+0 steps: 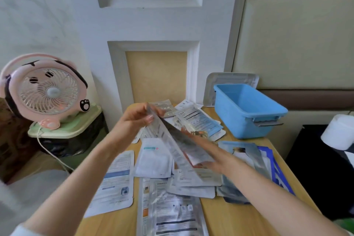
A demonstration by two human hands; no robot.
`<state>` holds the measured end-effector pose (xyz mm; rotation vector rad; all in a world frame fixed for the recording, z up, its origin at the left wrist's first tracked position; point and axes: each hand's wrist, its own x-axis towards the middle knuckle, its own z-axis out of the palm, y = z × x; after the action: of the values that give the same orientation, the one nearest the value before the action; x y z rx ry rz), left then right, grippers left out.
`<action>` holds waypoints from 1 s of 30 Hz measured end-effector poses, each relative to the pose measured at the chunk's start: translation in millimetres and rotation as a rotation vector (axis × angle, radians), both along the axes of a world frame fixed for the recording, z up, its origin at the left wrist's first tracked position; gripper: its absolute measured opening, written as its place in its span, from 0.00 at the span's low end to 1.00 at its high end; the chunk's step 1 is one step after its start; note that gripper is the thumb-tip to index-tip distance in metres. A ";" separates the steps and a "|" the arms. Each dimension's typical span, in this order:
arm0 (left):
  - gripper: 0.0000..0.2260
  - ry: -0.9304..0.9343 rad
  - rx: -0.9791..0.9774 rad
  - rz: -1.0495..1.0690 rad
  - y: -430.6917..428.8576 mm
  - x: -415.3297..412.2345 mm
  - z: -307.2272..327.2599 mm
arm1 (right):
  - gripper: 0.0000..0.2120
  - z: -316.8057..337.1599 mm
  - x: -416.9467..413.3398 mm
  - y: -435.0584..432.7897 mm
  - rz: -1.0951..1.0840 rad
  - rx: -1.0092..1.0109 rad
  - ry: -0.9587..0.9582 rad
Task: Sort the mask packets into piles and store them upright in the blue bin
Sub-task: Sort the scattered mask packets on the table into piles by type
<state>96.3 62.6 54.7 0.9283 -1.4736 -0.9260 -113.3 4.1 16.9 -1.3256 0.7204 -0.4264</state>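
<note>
Several flat mask packets lie scattered over a small wooden table (239, 214). My left hand (137, 119) pinches the top end of a long silvery packet (172, 145) held tilted above the pile. My right hand (214, 157) reaches under the lower end of that packet with fingers stretched out; the packet hides part of them, so its grip is unclear. A white packet (153, 159) lies in the middle, a blue-and-white one (116, 184) at the left edge. The empty blue bin (247, 109) stands at the table's far right corner.
A pink desk fan (45, 90) sits on a green lid at the left, its cord hanging down. A grey tray (229, 79) leans on the wall behind the bin. Dark blue packets (275, 168) lie at the right edge. A white object (339, 132) stands far right.
</note>
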 end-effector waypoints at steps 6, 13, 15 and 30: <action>0.06 0.341 0.051 0.025 -10.6 -25.9 -6.9 | 0.16 -19.4 -18.9 -17.2 0.153 0.223 -0.144; 0.29 0.383 0.588 -0.047 -14.4 -12.7 -41.1 | 0.10 -19.4 -19.3 -29.5 -0.334 0.036 -0.154; 0.21 0.237 0.601 -0.024 -12.1 -16.8 -46.6 | 0.11 -20.1 -20.3 -30.7 -0.394 0.017 -0.148; 0.07 0.270 0.290 0.690 -8.8 -21.0 -50.5 | 0.12 -10.9 -40.4 -42.9 -0.945 -0.431 -0.106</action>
<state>75.3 53.8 4.2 1.3489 -0.7104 -0.7113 -153.6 -38.8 6.0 -1.2703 1.1908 -1.4614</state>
